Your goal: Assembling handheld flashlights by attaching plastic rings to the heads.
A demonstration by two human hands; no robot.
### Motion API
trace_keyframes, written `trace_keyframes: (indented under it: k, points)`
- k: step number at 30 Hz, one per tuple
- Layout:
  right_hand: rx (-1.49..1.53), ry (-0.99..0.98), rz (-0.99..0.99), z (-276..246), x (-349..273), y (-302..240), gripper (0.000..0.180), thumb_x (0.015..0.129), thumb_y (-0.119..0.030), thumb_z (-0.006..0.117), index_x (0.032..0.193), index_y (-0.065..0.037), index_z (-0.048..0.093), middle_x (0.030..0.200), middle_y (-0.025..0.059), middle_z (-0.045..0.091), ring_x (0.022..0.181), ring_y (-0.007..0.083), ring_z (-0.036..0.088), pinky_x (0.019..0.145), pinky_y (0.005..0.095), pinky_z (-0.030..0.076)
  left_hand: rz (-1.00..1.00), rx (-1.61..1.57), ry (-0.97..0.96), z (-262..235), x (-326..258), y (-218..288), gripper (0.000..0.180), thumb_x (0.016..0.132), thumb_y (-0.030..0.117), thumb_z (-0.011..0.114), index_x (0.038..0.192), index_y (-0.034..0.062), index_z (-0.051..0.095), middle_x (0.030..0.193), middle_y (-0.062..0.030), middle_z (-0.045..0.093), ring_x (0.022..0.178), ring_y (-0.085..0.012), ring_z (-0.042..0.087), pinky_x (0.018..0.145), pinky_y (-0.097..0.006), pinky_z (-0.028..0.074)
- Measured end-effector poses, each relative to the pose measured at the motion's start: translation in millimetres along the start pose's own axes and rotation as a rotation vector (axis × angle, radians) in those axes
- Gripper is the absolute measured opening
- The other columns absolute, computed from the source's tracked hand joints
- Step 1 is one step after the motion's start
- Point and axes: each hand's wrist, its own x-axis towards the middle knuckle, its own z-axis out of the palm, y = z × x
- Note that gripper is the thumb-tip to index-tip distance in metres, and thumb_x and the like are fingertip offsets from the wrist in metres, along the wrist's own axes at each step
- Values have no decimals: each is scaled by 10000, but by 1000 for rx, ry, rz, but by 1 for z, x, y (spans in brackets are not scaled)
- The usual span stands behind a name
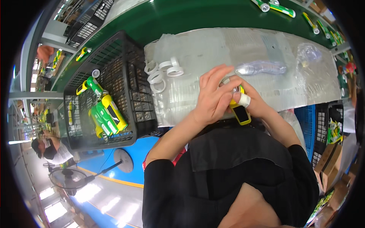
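Over the near edge of the work table, both hands are together on a yellow and green flashlight with a black panel on its body. My right hand is closed around it from the right, with a white wrap on one digit. Against its head end presses my left hand, the thumb bent in and the upper fingers reaching across. A pale rim shows between the fingers; most of the head is hidden. Several loose white rings lie left of my hands. Beyond them rests a clear plastic-wrapped stack of shiny round parts.
At the left stands a black plastic crate holding several green and yellow flashlights. Plastic sheeting covers the tabletop. More flashlights lie on the green surface behind. A blue crate is at the right; a fan stands lower left.
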Motion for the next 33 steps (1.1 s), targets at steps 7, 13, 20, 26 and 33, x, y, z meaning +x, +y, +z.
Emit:
trace_keyframes:
  k: [7, 13, 20, 26, 33]
  points:
    - [-51, 194, -185, -8, 40, -18, 610, 885, -512, 631, 1260, -59, 466, 803, 113, 584, 645, 164, 568, 610, 302, 458, -271, 735, -6, -78, 22, -67, 478, 823, 219, 691, 1273, 110, 571, 1119, -121, 621, 1030, -315, 568, 897, -484, 389]
    - [-145, 196, -316, -13, 40, -17, 586, 908, -486, 602, 1255, -40, 448, 806, 110, 586, 652, 158, 570, 629, 298, 459, -220, 706, -219, -58, 15, -97, 191, 860, 129, 660, 1042, 91, 701, 944, -92, 646, 864, -257, 618, 837, -413, 439]
    - [-119, 245, -414, -19, 38, -18, 578, 913, -472, 603, 1258, -38, 440, 808, 116, 581, 662, 159, 567, 628, 294, 458, -408, 98, -163, -23, 23, -108, 215, 865, 71, 651, 1075, 48, 689, 1063, -138, 656, 848, -234, 658, 724, -303, 506]
    - [-92, 227, -424, -27, 46, -12, 532, 918, -391, 623, 1259, -27, 436, 841, 121, 589, 687, 163, 570, 650, 300, 473, -221, 529, -187, -26, 10, -73, 196, 815, 163, 728, 967, 44, 697, 1063, -166, 647, 994, -352, 607, 812, -390, 504]
    - [-148, 186, -404, -20, 55, -8, 462, 924, -310, 632, 1238, -19, 457, 851, 100, 602, 721, 153, 585, 671, 292, 484, -344, 230, 50, -34, 20, -51, 228, 739, 179, 811, 885, 49, 692, 983, -134, 620, 917, -296, 588, 766, -381, 483]
